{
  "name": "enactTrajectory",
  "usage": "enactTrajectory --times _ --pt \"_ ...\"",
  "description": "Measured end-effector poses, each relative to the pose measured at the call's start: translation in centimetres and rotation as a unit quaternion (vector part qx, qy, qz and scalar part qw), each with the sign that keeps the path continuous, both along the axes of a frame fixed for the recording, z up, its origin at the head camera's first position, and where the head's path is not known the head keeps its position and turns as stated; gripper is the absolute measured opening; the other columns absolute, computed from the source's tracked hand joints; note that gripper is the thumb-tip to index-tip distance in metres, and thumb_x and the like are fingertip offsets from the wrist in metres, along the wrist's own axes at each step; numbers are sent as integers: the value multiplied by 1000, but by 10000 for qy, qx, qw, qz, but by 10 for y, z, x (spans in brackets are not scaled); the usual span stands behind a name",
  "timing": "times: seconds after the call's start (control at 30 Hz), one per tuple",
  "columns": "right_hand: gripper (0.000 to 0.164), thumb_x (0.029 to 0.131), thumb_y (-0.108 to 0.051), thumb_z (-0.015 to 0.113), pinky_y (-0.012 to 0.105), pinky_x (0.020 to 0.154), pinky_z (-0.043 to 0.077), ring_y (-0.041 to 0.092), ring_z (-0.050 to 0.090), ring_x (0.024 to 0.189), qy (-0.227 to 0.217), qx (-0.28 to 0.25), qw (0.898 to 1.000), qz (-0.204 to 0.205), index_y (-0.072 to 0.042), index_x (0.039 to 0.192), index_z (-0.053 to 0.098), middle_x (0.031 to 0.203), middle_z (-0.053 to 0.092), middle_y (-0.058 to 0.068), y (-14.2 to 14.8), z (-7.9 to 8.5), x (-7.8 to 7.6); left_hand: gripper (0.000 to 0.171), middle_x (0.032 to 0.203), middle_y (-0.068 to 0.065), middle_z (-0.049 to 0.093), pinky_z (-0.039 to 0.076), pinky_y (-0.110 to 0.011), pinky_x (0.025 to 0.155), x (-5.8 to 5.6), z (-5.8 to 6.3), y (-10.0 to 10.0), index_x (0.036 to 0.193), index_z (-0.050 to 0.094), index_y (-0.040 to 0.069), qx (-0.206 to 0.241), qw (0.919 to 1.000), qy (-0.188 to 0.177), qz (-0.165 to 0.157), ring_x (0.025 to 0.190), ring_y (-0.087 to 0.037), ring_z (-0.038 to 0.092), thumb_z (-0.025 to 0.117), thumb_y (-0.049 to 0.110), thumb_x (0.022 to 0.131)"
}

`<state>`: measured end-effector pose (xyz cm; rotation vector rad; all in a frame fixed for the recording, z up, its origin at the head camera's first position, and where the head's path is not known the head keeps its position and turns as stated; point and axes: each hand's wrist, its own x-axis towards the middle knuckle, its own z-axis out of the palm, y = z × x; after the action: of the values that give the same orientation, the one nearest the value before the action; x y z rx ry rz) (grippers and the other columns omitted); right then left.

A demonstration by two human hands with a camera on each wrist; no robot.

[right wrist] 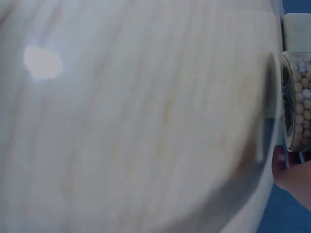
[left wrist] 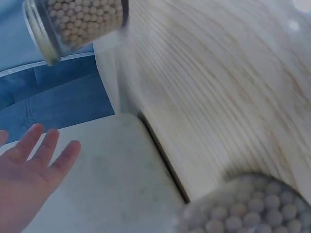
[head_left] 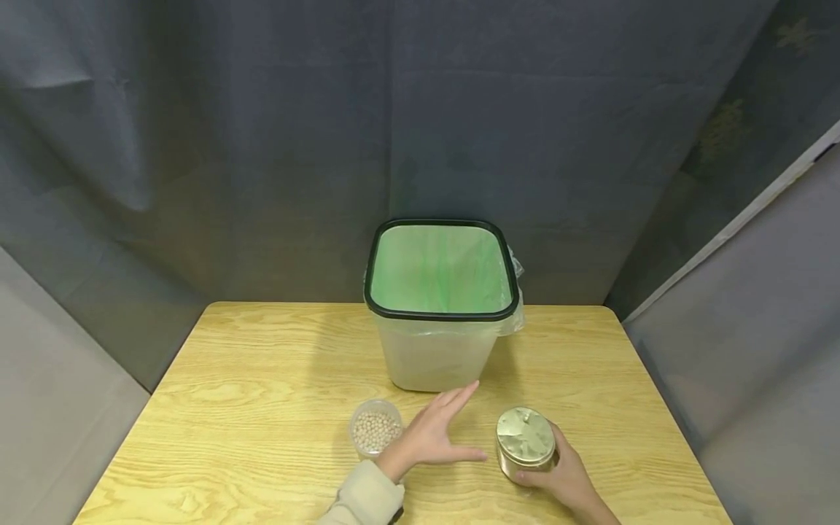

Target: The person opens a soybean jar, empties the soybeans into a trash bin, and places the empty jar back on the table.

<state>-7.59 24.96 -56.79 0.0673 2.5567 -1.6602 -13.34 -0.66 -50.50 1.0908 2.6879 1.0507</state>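
My right hand (head_left: 564, 474) grips a clear jar (head_left: 525, 437) topped with crinkled gold foil, fingers and thumb around its side. In the right wrist view, small round beige balls show through the jar wall (right wrist: 302, 102), with the hand (right wrist: 294, 177) at its base end. My left hand (head_left: 433, 435) is in the air left of the jar, fingers extended, thumb spread toward it, holding nothing. Beside the left wrist is a clear, uncovered round container (head_left: 375, 430) of similar balls. The left wrist view shows the spread hand (left wrist: 26, 179), the jar (left wrist: 87, 22) and the container (left wrist: 257, 208).
A bin (head_left: 433, 357) with a black rim and a greenish plastic liner stands behind the hands on the wooden table (head_left: 249, 408). Dark curtains (head_left: 295, 146) hang behind the table. Pale panels (head_left: 755, 328) flank it.
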Motion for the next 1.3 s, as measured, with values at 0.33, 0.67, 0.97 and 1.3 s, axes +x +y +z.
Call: enactTrajectory --times 0.33,0.67,0.97,1.3 --pt "93 55 -17 87 58 93 30 21 47 109 701 203 9968 334 -7 133 37 122 52 11 -3 32 5 98 141 -9 35 42 -33 91 -9 3 11 145 24 16 1005 9931 -449 -401 119 -24 44 80 35 67" --pt "91 48 -30 90 35 79 46 12 54 95 1375 935 9837 686 -9 126 46 112 57 0 -11 49 5 100 141 -4 34 44 -26 86 -12 8 17 142 31 14 1295 9834 -646 -1094 115 -18 45 85 27 59" --pt "92 45 -29 90 38 77 48 12 55 92 2056 1383 9646 898 -4 122 47 109 56 -1 -17 53 4 93 132 -4 43 45 -19 80 -10 4 23 138 37 7 1495 9763 -500 -1480 111 -15 47 86 19 59" --pt "90 45 -35 88 35 73 49 13 56 87 1835 1571 9661 916 -4 120 50 105 57 -2 -25 63 6 91 124 -3 46 42 -15 79 -4 1 27 132 46 6 1539 9784 -131 -1371 107 -7 45 89 23 53"
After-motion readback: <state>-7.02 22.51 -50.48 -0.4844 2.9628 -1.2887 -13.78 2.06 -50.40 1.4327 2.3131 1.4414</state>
